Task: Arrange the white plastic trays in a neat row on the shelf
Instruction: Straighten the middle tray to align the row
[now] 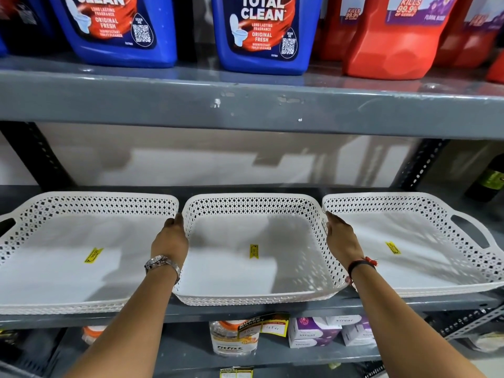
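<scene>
Three white plastic trays with perforated walls stand side by side on the grey shelf (272,309). The left tray (81,268) and the right tray (409,263) each show a handle cut-out at the outer end. The middle tray (253,279) sits between them, its front edge slightly over the shelf lip. My left hand (170,238) grips the middle tray's left wall, and my right hand (341,238) grips its right wall. Each tray carries a yellow price sticker on its floor.
The shelf above (245,110) holds blue toilet cleaner jugs (261,34) and red jugs (398,39). A dark bottle (488,181) stands at the far right of the tray shelf. Below are a clear bottle (234,339) and small white boxes (313,331).
</scene>
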Action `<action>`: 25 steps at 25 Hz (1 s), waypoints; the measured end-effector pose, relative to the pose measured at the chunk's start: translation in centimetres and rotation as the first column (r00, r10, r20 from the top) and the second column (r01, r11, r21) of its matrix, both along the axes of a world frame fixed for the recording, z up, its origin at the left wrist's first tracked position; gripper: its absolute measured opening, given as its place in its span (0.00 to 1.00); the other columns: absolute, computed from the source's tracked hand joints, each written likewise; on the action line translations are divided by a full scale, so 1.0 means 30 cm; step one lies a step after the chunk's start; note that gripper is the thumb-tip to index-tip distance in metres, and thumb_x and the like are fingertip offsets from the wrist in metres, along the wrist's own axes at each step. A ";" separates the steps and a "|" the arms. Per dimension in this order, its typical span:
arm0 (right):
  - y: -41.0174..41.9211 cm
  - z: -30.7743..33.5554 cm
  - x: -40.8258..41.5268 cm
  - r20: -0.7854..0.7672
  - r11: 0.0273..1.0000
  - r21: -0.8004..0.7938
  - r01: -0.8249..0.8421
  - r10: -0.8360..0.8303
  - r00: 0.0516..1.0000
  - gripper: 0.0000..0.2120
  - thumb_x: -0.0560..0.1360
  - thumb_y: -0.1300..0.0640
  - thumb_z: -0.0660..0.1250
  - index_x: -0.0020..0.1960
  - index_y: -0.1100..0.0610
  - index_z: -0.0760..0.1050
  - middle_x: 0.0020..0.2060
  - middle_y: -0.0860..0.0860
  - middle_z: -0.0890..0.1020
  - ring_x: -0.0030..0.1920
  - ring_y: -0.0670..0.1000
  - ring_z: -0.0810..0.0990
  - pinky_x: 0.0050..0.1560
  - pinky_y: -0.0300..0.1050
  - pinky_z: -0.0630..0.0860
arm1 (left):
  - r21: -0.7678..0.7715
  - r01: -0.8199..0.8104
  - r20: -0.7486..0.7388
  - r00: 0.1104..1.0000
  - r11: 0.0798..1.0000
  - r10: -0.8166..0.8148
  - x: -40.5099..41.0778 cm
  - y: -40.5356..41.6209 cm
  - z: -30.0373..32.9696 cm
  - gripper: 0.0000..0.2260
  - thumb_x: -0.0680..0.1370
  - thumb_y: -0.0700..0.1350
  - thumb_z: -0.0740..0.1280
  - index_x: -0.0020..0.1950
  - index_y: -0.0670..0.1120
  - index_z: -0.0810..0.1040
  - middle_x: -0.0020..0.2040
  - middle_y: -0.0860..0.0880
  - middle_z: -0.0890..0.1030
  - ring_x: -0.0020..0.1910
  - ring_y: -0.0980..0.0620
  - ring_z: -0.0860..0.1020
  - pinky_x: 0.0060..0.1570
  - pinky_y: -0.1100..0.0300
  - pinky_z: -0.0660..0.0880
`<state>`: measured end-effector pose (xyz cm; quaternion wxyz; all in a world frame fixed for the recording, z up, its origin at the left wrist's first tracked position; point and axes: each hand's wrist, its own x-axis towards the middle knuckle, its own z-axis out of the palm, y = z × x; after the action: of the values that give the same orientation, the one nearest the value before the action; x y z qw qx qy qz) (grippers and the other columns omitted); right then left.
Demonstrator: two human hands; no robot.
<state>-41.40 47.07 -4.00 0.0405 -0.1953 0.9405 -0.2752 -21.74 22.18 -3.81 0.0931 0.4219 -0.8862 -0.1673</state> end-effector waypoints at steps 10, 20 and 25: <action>-0.005 -0.003 -0.004 -0.015 1.000 0.011 0.011 -0.010 1.000 0.22 0.78 0.67 0.51 0.72 0.61 0.61 0.68 0.62 0.70 0.66 0.62 0.71 0.64 0.53 0.70 | -0.019 -0.013 0.037 0.999 1.000 0.013 -0.004 -0.003 0.000 0.25 0.79 0.33 0.51 0.76 0.44 0.55 0.67 0.38 0.70 0.60 0.36 0.75 0.59 0.47 0.73; -0.004 0.000 0.001 -0.004 1.000 0.013 0.000 0.000 1.000 0.22 0.78 0.67 0.51 0.72 0.61 0.61 0.67 0.62 0.71 0.65 0.63 0.72 0.63 0.52 0.71 | 0.018 -0.015 0.073 0.997 1.000 0.013 -0.001 0.001 0.009 0.27 0.78 0.33 0.51 0.77 0.44 0.53 0.72 0.38 0.66 0.65 0.37 0.72 0.62 0.48 0.71; -0.002 0.002 -0.003 0.004 0.998 0.061 -0.022 0.022 1.000 0.23 0.78 0.67 0.52 0.73 0.60 0.58 0.68 0.62 0.69 0.64 0.62 0.72 0.62 0.52 0.71 | 0.016 0.012 0.101 0.995 1.000 -0.013 -0.007 -0.013 0.005 0.27 0.78 0.33 0.52 0.77 0.43 0.53 0.70 0.38 0.67 0.64 0.37 0.73 0.60 0.48 0.72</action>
<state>-41.48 47.00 -3.94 0.0510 -0.2038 0.9462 -0.2460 -21.95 21.78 -3.67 0.0436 0.4249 -0.8911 -0.1531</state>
